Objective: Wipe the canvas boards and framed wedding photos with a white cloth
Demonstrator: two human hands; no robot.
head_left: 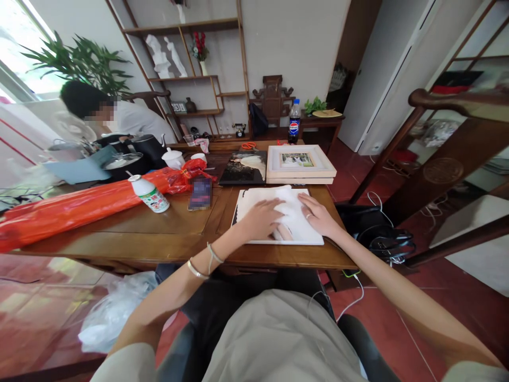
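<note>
A flat white picture panel (262, 236) lies on the wooden table before me, with a flesh-toned patch and dark marks printed on it. Some thin white material (290, 195) covers part of its surface; whether it is cloth or paper I cannot tell. My left hand (264, 217) rests across the middle, fingers spread and slightly blurred by motion. Over the right side lies my right hand (316, 215), fingers stretched out flat, a ring on one. Behind the panel are a dark photo panel (238, 175) and stacked cream picture frames (302, 164).
A cola bottle (294, 122) stands behind the frames, near orange-handled scissors (248, 145). To the left are a phone (200, 192), a white bottle (149, 194) and a long red plastic-wrapped bundle (91, 204). Another person (135, 114) leans over at the far left.
</note>
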